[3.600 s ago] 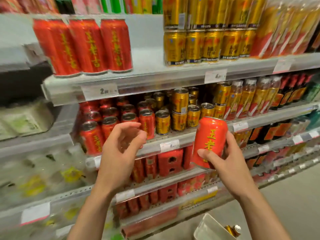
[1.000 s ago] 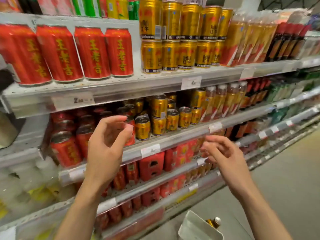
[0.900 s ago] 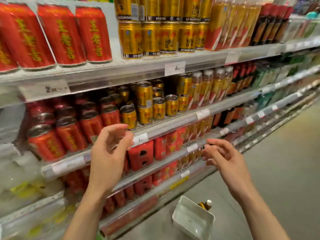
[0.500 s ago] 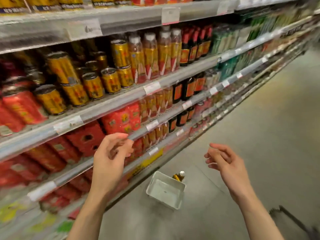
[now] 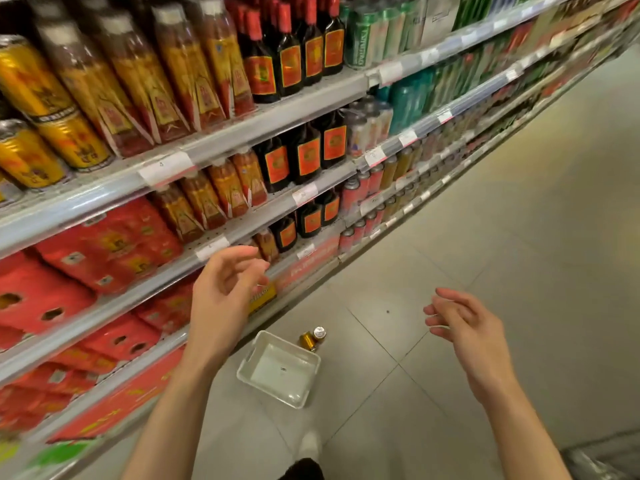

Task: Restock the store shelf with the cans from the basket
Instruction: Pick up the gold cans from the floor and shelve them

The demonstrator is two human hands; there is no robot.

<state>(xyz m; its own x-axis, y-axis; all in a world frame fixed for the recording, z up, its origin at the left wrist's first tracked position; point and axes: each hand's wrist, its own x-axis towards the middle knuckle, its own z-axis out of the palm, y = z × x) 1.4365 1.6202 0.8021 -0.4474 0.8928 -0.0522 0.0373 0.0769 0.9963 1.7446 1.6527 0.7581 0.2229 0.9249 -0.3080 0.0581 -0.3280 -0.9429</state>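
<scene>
Cans: one gold can (image 5: 307,339) lies on the floor (image 5: 519,237), just beyond the basket's far rim; a silver-topped can (image 5: 319,332) touches it on the far side.
Basket: I see the pale rectangular basket (image 5: 266,341) on the floor tiles close to the foot of the shelving; inside I can make out only a small dark speck on its bottom.
Left hand: my left hand (image 5: 221,299) hangs in the air in front of the lower shelf rail, above and left of the basket; its fingers (image 5: 247,263) are loosely curled and apart, gripping nothing.
Right hand: my right hand (image 5: 467,327) is out over bare floor, well right of the basket; its fingers (image 5: 438,315) are slack and slightly spread, also with nothing in them.
Shelf: the store shelf (image 5: 214,147) runs along my left and recedes to the upper right, with white price tags along the rails.
Shelf stock: gold cans (image 5: 38,109) at the far left, amber bottles (image 5: 166,74) beside them, dark bottles with red labels (image 5: 291,60) further along, green cans (image 5: 367,39) beyond, red multipacks (image 5: 90,251) on the lower tiers.
In the way: nothing lies between either hand and the floor cans; my left forearm (image 5: 173,410) crosses in front of the bottom shelf.
Below: a pale shoe (image 5: 310,445) shows near the lower edge.
</scene>
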